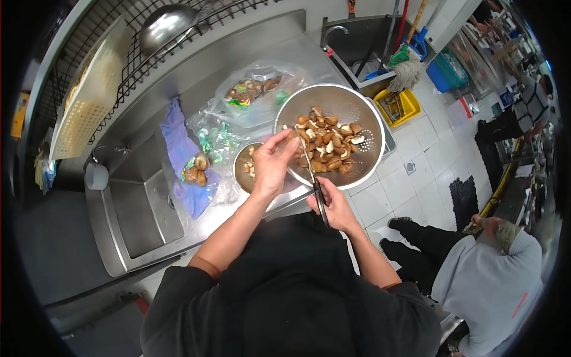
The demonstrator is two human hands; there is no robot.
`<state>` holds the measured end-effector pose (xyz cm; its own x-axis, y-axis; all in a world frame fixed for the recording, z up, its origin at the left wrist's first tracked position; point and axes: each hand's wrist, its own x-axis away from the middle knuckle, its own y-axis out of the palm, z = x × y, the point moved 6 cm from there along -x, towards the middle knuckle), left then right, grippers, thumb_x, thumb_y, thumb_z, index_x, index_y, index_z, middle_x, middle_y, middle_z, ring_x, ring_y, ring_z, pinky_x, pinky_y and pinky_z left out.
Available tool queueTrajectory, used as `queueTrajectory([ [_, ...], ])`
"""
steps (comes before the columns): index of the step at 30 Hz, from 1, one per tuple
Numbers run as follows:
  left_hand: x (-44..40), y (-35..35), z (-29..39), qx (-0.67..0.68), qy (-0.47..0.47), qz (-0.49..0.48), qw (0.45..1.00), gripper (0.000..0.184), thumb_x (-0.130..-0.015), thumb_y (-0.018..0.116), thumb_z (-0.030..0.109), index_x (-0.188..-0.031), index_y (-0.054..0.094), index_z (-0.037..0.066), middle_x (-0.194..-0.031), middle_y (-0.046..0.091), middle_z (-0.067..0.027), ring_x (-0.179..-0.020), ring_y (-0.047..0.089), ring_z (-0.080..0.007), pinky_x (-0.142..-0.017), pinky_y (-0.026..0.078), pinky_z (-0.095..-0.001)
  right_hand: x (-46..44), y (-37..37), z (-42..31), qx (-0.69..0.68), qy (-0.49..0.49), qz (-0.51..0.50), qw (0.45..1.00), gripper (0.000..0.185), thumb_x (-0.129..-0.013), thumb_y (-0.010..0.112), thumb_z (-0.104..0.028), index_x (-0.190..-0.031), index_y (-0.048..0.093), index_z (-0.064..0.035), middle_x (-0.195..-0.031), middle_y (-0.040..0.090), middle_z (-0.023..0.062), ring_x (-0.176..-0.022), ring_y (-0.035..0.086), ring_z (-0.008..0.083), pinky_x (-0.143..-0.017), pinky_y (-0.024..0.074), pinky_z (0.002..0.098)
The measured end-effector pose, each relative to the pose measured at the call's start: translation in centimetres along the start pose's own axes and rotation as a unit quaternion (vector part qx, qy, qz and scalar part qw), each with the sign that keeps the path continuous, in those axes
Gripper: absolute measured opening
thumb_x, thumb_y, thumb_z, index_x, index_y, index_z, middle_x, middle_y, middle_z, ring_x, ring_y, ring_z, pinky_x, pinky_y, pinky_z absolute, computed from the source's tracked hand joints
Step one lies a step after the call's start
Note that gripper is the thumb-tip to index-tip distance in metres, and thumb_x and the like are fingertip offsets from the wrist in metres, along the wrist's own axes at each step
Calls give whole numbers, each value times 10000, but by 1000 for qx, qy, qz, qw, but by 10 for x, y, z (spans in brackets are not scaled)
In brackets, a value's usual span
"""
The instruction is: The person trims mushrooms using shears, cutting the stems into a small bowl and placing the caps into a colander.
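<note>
A wide, round steel colander (372, 110) is gleaming at the counter's edge, its perforated wall surrounding a heap of brown mushrooms (328, 141) with pale cut faces. Over its near rim, black-handled scissors (318, 187) are slanting, long axis running away from the wearer and slightly left, blades pointing inward. The right hand (336, 208) is curling around the handles; the left hand (276, 162) is bringing thumb and fingers together beside the blades, its grip's contents unclear.

Both forearms reach forward, bent at the elbows; the left hand (276, 160) pinches, the right hand (333, 205) grips, fingers apparently curled.
</note>
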<state>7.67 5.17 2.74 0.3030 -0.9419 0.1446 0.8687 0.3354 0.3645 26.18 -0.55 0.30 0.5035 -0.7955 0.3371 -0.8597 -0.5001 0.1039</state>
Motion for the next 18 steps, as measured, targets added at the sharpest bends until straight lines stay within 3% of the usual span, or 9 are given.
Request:
queueTrajectory([
  [2, -5, 17, -5, -2, -3, -1, 1000, 387, -932, 768, 83, -1279, 649, -39, -1156, 707, -119, -1020, 693, -157, -808, 608, -311, 4, -12, -8, -41, -8, -3, 999, 657, -939, 772, -256, -1435, 464, 45, -1225, 653, 113, -1142, 594, 163, -1017, 460, 335],
  [4, -7, 35, -4, -20, -8, -9, 1000, 405, -927, 778, 96, -1288, 646, -32, -1160, 709, -118, -1018, 695, -156, -815, 595, -309, 7, -25, -9, -85, -23, 14, 996, 593, -928, 788, -215, -1394, 513, 28, -1103, 688, 77, -958, 637, 119, -844, 528, 293],
  [5, -7, 43, -4, -23, -18, -9, 1000, 399, -936, 769, 104, -1290, 644, -32, -1160, 712, -113, -1007, 700, -161, -817, 587, -303, 9, -32, -9, -93, -25, 15, 995, 593, -928, 788, -215, -1394, 513, 28, -1103, 688, 77, -958, 637, 119, -844, 528, 293],
  [7, -12, 52, -7, -33, -24, -14, 999, 415, -941, 766, 115, -1305, 633, -33, -1159, 712, -107, -1013, 697, -162, -825, 585, -304, 11, -44, -3, -109, 28, 7, 994, 529, -911, 809, -210, -1330, 570, 8, -924, 695, 32, -714, 629, 76, -589, 505, 239],
  [10, -15, 59, -15, -22, -46, -32, 998, 427, -957, 737, 113, -1340, 612, -28, -1169, 703, -96, -1027, 687, -160, -844, 580, -312, 13, -65, -8, -133, 70, 13, 989, 482, -899, 821, -222, -1277, 609, -11, -789, 662, 0, -543, 570, 60, -432, 411, 224],
  [12, -18, 61, -16, -6, -58, -46, 997, 424, -968, 712, 99, -1359, 602, -23, -1181, 692, -91, -1034, 680, -158, -854, 578, -319, 14, -78, -7, -135, 48, 7, 990, 522, -906, 814, -246, -1306, 585, 0, -788, 659, 14, -518, 572, 72, -427, 416, 230],
  [15, -14, 61, -19, 32, -148, -47, 987, 427, -983, 592, -3, -1410, 574, 8, -1193, 642, -80, -1027, 667, -159, -863, 589, -341, 17, -90, -5, -115, 56, -18, 992, 592, -919, 799, -294, -1344, 547, 32, -913, 693, 58, -678, 649, 91, -561, 503, 239],
  [17, -16, 63, -17, 14, -130, -63, 989, 422, -988, 597, 4, -1409, 572, 6, -1189, 642, -81, -1027, 668, -162, -860, 597, -332, 17, -92, -10, -41, -3, -59, 997, 680, -932, 780, -337, -1387, 497, 82, -1105, 694, 130, -950, 685, 158, -811, 549, 292],
  [18, -16, 67, -15, -5, -114, -80, 990, 417, -993, 602, 11, -1409, 570, 4, -1185, 642, -82, -1028, 669, -165, -857, 605, -323, 17, -94, -10, -37, -2, -60, 998, 680, -932, 780, -337, -1387, 497, 82, -1105, 694, 130, -950, 685, 158, -811, 549, 292],
])
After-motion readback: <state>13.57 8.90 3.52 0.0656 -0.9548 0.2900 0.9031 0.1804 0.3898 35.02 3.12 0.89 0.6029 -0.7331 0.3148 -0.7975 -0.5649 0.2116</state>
